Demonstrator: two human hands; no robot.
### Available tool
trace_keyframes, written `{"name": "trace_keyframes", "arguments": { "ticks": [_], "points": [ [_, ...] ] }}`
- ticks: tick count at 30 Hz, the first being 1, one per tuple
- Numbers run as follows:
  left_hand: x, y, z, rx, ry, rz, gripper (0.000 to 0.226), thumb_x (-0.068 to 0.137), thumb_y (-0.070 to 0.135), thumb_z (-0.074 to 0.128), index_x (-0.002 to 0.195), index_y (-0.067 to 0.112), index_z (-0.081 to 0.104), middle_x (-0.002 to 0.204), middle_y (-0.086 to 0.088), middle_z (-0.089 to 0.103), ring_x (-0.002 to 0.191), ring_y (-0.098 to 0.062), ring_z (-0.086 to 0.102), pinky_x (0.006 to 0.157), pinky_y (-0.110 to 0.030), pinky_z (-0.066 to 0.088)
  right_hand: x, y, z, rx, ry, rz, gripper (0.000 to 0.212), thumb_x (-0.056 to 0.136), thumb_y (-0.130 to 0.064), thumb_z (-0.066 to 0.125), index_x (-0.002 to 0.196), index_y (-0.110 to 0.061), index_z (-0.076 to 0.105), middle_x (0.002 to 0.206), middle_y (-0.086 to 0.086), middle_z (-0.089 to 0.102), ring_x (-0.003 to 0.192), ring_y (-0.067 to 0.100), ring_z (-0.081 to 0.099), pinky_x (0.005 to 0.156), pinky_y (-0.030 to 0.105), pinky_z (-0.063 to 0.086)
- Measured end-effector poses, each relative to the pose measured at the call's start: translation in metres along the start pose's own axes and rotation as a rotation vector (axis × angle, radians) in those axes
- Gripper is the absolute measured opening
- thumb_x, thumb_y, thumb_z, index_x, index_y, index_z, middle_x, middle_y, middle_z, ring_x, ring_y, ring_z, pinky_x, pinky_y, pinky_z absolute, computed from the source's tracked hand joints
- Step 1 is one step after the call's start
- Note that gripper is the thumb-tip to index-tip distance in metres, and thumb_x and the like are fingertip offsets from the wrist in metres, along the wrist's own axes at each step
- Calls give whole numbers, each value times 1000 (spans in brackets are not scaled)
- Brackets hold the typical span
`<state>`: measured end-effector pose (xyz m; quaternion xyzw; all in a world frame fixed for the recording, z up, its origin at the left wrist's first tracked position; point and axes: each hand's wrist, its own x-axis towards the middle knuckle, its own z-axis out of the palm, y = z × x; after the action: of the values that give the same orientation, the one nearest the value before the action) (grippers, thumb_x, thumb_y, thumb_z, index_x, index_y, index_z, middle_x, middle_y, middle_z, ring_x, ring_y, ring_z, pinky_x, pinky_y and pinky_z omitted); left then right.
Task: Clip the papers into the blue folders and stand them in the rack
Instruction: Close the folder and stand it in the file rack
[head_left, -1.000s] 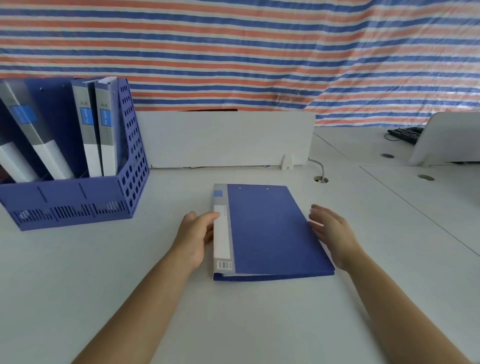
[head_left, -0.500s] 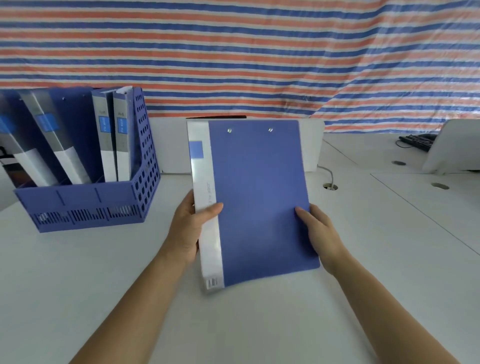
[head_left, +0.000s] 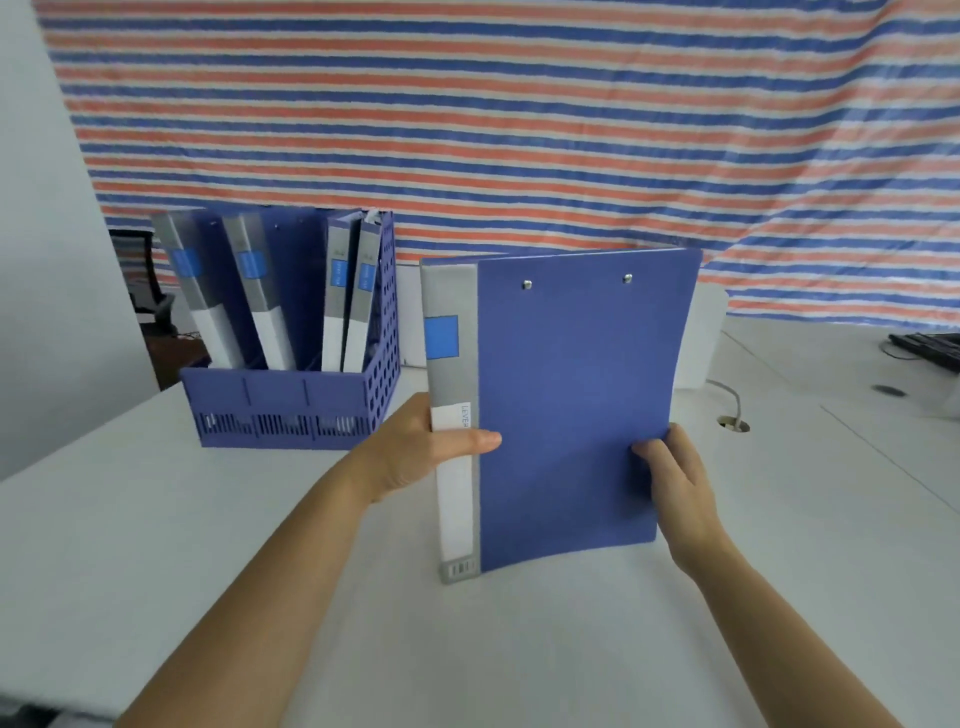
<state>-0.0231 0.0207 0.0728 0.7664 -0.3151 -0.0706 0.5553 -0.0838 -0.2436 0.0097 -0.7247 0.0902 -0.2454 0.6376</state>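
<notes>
A white table (head_left: 156, 545) has a low white divider panel (head_left: 698, 338) along its far edge. Near that panel's right end, a grey cable (head_left: 730, 395) rises from a round grommet hole (head_left: 733, 425). A red, white and blue striped tarp (head_left: 519, 130) hangs behind. A black keyboard (head_left: 930, 349) lies far right, and a dark chair (head_left: 137, 275) stands beyond the left edge.

Both hands, L hand (head_left: 415, 452) & R hand (head_left: 675, 483), hold blue folder (head_left: 571, 405) upright nr rack (head_left: 291, 410).
</notes>
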Motion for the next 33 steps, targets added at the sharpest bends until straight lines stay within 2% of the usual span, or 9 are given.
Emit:
{"name": "trace_keyframes", "arguments": {
  "ticks": [3, 6, 9, 16, 19, 22, 26, 29, 33],
  "points": [
    [-16, 1, -11, 47, 109, 26, 45, 82, 35, 70, 86, -6, 53, 77, -12, 51, 74, -24, 53, 79, -41, 48, 0, -4, 20, -36, -35, -37, 15, 95, -27, 50, 105, -20, 60, 109, 8, 63, 95, 16, 58, 87, 38, 46],
    [-36, -2, -16, 53, 307, 58, 49, 86, 16, 68, 58, 8, 28, 61, -12, 24, 56, -22, 27, 57, -31, 25, 1, -6, 49, -86, -114, -45, 39, 98, -28, 53, 136, -29, 47, 124, -12, 59, 113, 11, 56, 96, 34, 46],
    [-62, -8, -23, 23, 556, 98, 56, 85, 14, 70, 54, 14, 22, 53, -5, 22, 50, -19, 24, 50, -27, 22, 3, -3, 80, -221, -198, -86, 52, 97, -26, 55, 145, -25, 37, 132, -9, 53, 119, 15, 53, 98, 33, 43],
    [-111, -20, -54, 20, 1163, 326, 35, 77, 21, 70, 54, 5, 49, 46, 8, 48, 43, -3, 47, 46, -23, 37, 12, 8, 154, -499, -423, -53, 64, 97, -26, 57, 152, -17, 27, 145, 9, 43, 123, 24, 52, 98, 28, 39],
    [-118, -14, -71, -11, 1366, 365, 26, 80, 19, 72, 58, 31, 66, 56, 24, 62, 57, 7, 60, 55, -11, 45, 15, 10, 186, -564, -538, -95, 63, 99, -28, 53, 153, -18, 24, 150, 10, 40, 125, 24, 52, 103, 32, 40],
    [-114, -9, -92, -13, 1466, 399, 32, 84, 15, 72, 66, 42, 70, 70, 28, 68, 73, 5, 66, 72, -20, 54, 15, 7, 221, -513, -651, -93, 70, 100, -29, 50, 157, -20, 10, 156, 7, 32, 131, 25, 48, 107, 36, 40],
    [-93, -7, -114, -20, 1518, 365, 8, 83, 17, 73, 78, 15, 68, 72, 17, 69, 77, -6, 69, 77, -34, 57, 20, 5, 253, -489, -671, -243, 86, 96, -25, 52, 154, -34, -11, 158, 0, 24, 132, 26, 44, 106, 44, 42],
    [-62, -2, -131, -15, 1463, 329, 9, 84, 16, 72, 76, 14, 67, 70, 16, 68, 68, 2, 66, 67, -23, 54, 28, 5, 263, -507, -658, -279, 85, 96, -23, 52, 155, -35, -8, 157, 2, 27, 129, 27, 47, 103, 43, 44],
    [-11, -2, -158, 17, 1384, 314, 13, 83, 17, 70, 88, 4, 69, 79, 4, 68, 72, -6, 67, 68, -21, 54, 43, 14, 264, -617, -669, -261, 72, 98, -30, 51, 157, -26, 8, 158, 1, 24, 135, 24, 43, 108, 37, 40]
  ]
}}
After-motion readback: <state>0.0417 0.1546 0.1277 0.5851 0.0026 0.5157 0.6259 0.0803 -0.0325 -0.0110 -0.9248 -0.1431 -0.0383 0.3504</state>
